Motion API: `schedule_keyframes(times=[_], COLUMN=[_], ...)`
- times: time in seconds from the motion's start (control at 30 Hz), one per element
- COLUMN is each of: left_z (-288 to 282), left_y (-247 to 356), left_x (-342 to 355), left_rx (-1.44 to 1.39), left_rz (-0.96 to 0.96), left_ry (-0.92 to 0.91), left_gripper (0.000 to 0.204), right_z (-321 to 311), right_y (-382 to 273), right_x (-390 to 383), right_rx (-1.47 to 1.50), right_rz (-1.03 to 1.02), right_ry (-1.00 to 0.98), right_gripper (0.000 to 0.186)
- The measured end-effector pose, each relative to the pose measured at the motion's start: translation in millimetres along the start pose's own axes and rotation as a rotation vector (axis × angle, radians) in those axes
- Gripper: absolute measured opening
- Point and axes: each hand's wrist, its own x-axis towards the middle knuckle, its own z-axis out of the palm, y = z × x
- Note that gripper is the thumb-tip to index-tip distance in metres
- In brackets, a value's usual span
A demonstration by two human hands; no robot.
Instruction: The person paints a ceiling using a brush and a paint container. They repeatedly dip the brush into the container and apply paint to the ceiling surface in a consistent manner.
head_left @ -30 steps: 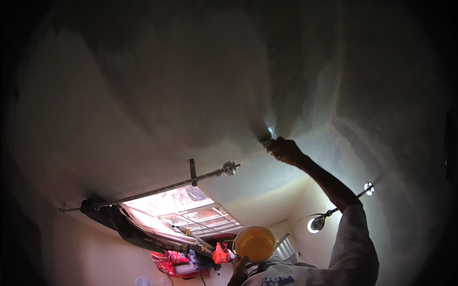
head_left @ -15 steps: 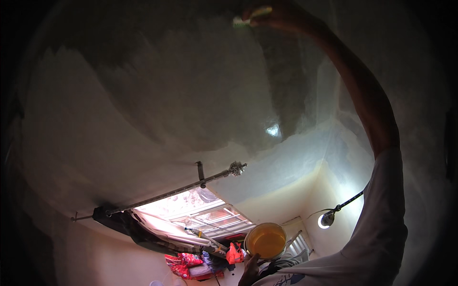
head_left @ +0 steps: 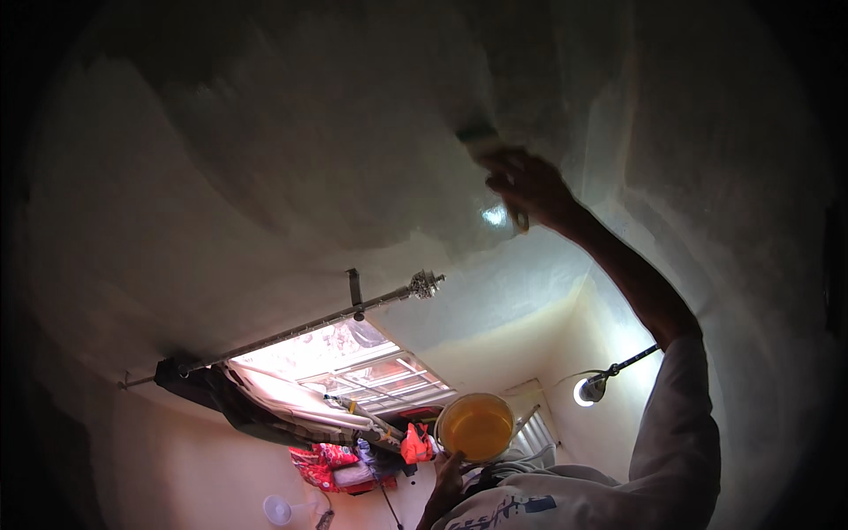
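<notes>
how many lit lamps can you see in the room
1: a clamp lamp glows on the wall at lower right, below the raised right hand. The bright spot on the ceiling could be another, or a reflection; I cannot tell.

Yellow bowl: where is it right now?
Head view, low and right of centre: the yellow bowl is held up from below by the left hand, just right of the window and left of the lit lamp.

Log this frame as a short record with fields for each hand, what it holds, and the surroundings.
right hand: raised overhead, gripping a paintbrush against the ceiling
left hand: low, holding a yellow bowl from below
ceiling: unevenly shaded, darker and lighter patches
surroundings: curtain rod, bright window, lit lamp, red items below
</notes>
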Motion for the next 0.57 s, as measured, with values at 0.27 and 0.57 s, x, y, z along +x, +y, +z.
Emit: schedule_keyframes(times=[0.27,0.57], left_z=[-17,-5], left_y=[-27,-7], left_x=[11,-3], left_rx=[-0.033,-0.057], left_rz=[-0.029,0.010], left_ry=[0.103,0.047], left_gripper=[0.028,0.030], right_z=[87,108], right_y=[-92,-94], right_x=[-148,-209], right_rx=[0.175,0.355], right_rz=[0.208,0.418], right_ry=[-0.348,-0.456], right_gripper=[0.016,0.022])
